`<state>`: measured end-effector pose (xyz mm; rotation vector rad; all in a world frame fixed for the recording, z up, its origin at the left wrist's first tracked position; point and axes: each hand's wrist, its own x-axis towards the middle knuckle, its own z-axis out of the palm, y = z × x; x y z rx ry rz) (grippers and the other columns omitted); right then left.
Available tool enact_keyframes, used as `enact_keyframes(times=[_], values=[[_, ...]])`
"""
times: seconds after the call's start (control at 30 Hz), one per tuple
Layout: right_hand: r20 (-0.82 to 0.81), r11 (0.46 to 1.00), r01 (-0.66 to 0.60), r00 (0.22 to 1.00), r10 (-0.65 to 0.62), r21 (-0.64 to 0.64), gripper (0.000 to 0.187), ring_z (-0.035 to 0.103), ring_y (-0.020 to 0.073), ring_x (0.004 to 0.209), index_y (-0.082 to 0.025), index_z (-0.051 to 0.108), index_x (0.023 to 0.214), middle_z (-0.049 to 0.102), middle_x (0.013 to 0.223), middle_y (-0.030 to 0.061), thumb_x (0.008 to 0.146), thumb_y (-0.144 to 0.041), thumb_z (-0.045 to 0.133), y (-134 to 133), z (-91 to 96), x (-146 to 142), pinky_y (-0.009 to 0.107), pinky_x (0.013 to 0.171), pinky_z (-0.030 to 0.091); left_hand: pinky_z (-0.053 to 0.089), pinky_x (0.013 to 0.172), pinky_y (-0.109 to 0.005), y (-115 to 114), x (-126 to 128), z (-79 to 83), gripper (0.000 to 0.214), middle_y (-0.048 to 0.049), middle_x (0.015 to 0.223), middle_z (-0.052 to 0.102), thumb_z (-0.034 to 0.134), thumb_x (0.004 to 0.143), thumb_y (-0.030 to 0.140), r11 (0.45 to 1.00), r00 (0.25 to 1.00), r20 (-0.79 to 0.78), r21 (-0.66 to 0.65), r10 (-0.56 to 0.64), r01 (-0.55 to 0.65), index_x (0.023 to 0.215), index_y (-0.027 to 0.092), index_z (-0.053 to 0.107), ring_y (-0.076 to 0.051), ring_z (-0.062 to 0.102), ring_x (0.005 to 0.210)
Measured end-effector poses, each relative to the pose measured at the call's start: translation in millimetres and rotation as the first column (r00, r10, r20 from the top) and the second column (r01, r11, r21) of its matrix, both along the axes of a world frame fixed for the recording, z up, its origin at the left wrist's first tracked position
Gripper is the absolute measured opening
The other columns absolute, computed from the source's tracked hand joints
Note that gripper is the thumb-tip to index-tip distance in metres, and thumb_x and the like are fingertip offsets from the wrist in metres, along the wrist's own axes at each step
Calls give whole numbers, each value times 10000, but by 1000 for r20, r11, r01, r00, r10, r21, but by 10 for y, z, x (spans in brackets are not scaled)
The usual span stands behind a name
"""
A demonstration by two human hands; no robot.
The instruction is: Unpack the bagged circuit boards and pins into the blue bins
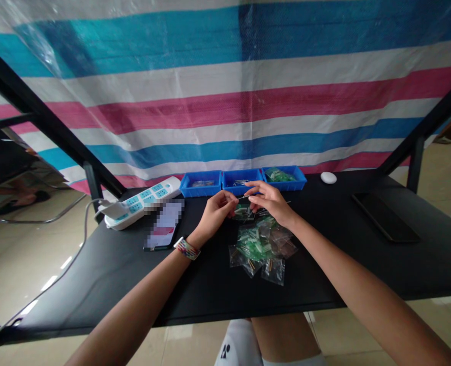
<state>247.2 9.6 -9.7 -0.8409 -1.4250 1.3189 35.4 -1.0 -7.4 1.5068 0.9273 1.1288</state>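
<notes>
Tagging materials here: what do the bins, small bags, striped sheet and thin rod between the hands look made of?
Bins: likely moulded plastic, slight sheen; crisp, one-colour walls.
Small bags: probably thin plastic film, clear, glossy; contents show through.
Striped sheet: likely plastic tarp, semi-gloss; creases and bright streaks.
Thin rod: maybe metal; pale line, too small to tell finish.
</notes>
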Motion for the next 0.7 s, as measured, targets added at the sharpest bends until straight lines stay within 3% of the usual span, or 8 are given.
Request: enact_keyframes(times=[0.23,0.7], values=[[-77,992,-16,997,6,-125,371,671,141,593,-191,656,985,702,805,14,821,-500,779,-16,25,-19,283,561,593,442,567,-221,-18,12,28,303,37,709,571,794,826,403,999,999,42,21,33,-34,871,175,600,-90,551,586],[-74,990,19,997,-30,-139,299,660,133,595,-177,691,851,716,767,11,708,-387,849,-24,34,-20,281,581,594,422,573,-213,-41,26,26,300,52,670,534,790,851,399,999,1000,13,32,-3,2,911,170,606,-86,520,582]])
